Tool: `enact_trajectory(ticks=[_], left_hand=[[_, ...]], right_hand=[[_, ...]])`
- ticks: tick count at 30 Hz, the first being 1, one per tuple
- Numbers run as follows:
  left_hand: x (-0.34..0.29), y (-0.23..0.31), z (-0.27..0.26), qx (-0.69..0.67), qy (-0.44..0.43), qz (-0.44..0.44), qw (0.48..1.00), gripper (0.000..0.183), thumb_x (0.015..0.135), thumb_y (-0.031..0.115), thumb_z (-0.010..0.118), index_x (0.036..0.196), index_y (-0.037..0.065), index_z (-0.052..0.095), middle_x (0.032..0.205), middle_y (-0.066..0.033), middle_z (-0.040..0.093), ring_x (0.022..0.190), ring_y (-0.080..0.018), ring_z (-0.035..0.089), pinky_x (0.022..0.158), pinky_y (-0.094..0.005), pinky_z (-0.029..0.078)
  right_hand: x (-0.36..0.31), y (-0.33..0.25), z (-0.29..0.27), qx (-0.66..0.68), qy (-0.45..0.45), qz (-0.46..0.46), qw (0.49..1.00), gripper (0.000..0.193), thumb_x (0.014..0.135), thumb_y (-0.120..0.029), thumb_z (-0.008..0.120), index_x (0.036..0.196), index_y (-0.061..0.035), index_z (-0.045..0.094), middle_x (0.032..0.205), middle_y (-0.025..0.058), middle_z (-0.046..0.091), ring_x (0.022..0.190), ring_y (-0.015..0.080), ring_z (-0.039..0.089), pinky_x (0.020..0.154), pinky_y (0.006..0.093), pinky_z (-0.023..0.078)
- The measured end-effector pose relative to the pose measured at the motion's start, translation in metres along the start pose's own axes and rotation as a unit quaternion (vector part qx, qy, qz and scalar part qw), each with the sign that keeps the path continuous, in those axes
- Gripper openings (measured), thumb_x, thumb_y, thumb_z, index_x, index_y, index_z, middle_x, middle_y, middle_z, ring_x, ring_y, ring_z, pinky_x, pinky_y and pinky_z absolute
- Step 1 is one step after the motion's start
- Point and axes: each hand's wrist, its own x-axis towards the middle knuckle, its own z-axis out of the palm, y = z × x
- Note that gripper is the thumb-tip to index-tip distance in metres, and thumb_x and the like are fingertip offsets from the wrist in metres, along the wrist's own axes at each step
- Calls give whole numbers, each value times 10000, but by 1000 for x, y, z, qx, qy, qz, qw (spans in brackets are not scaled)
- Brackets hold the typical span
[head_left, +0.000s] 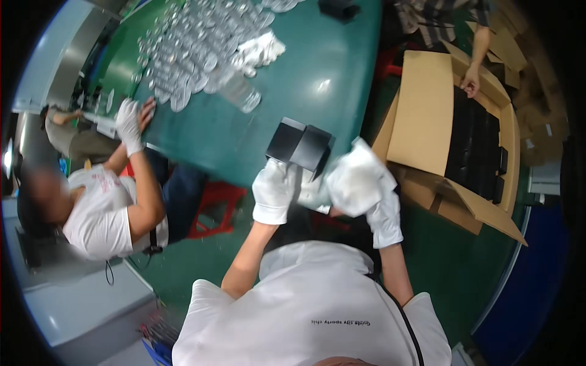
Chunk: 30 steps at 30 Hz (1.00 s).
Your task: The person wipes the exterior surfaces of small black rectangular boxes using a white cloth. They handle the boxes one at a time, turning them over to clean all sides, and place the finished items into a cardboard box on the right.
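Box (299,145), black with two panels showing, is sitting over the near part of a green table (342,55); whether it is touching the top cannot be told. The left hand (271,194) is gripping its near edge, while the right hand (384,218) is clutching a crumpled white cloth (360,182), blur hiding the fingertips. Since only one hand is supporting the box, a slackening hold could be sending it toward the floor (439,262); loose cloth folds could be snagging a corner. Beyond, a clear cup (246,96) is standing between the box and crowded clear pieces (183,55), partly obstructing that side. At right, a raised flap (421,116) is screening an open carton (511,122), over whose black packages (473,146) a co-worker's hand (471,82) is hanging.
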Motion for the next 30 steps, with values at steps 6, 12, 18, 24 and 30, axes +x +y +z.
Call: enact_trajectory(ticks=[6, 12, 18, 24, 30], left_hand=[[-51, -3, 23, -76, 49, -23, 996, 147, 824, 138, 702, 901, 35, 632, 854, -147, 615, 747, -341, 614, 687, -430, 509], [-50, -13, 23, -152, 102, 35, 982, 137, 796, 90, 702, 907, 32, 647, 851, -154, 614, 778, -357, 609, 707, -445, 496], [-51, -21, 31, -149, 118, 39, 981, 123, 791, 78, 697, 902, 39, 661, 781, -141, 588, 714, -357, 592, 668, -441, 486], [-55, -23, 40, -181, 196, 44, 963, 152, 863, 128, 655, 978, 31, 672, 891, -152, 657, 784, -339, 642, 734, -426, 513], [-69, -34, 59, -225, 160, 56, 959, 129, 840, 139, 660, 942, 61, 669, 876, -145, 661, 760, -320, 654, 703, -420, 534]], right_hand=[[18, -86, 51, -76, 7, -140, 987, 430, 967, -194, 570, 1372, -53, 562, 1376, 170, 574, 1335, 277, 486, 1124, 377, 344], [67, -91, 83, -411, 48, -347, 842, 469, 963, -282, 555, 1412, -146, 550, 1424, 148, 537, 1327, 378, 486, 1141, 536, 334], [110, -111, 108, -449, 17, -373, 812, 507, 959, -346, 558, 1394, -86, 528, 1428, 129, 529, 1304, 342, 498, 1134, 471, 339], [63, -118, 153, -312, -74, -412, 853, 425, 910, -297, 601, 1276, -81, 621, 1393, 113, 580, 1337, 279, 495, 1140, 449, 342], [15, -121, 100, -206, -213, -416, 860, 393, 950, -194, 523, 1313, -74, 614, 1354, 104, 611, 1285, 257, 555, 1057, 385, 434]])
